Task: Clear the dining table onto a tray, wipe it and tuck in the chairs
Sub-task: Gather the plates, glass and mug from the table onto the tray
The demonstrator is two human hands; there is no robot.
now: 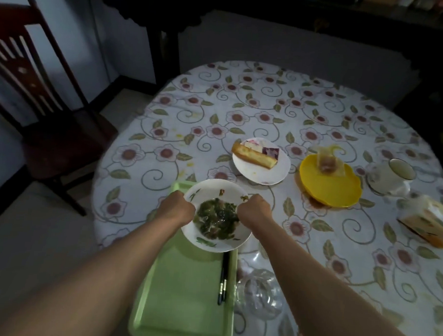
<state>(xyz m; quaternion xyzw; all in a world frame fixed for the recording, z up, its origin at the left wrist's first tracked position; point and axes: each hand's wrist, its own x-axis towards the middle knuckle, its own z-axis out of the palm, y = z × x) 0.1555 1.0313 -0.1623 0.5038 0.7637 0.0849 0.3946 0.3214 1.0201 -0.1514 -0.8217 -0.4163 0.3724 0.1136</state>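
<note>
Tray (pixel 184 288) beneath bowl (pixel 217 216), hands gripping rim.

two bare forearms come in from the bottom edge, with no sleeve on them. the left hand (pixel 176 208) and the right hand (pixel 254 209) wear no gloves, rings or watch.

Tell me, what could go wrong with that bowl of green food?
The white bowl of green leafy food is gripped at its rim by the left hand and right hand, and looks tilted over the pale green plastic tray; the wet greens might slop out. Set down carelessly, it could land on the dark chopsticks. An elbow might also knock the clear glass beside the tray.
</note>
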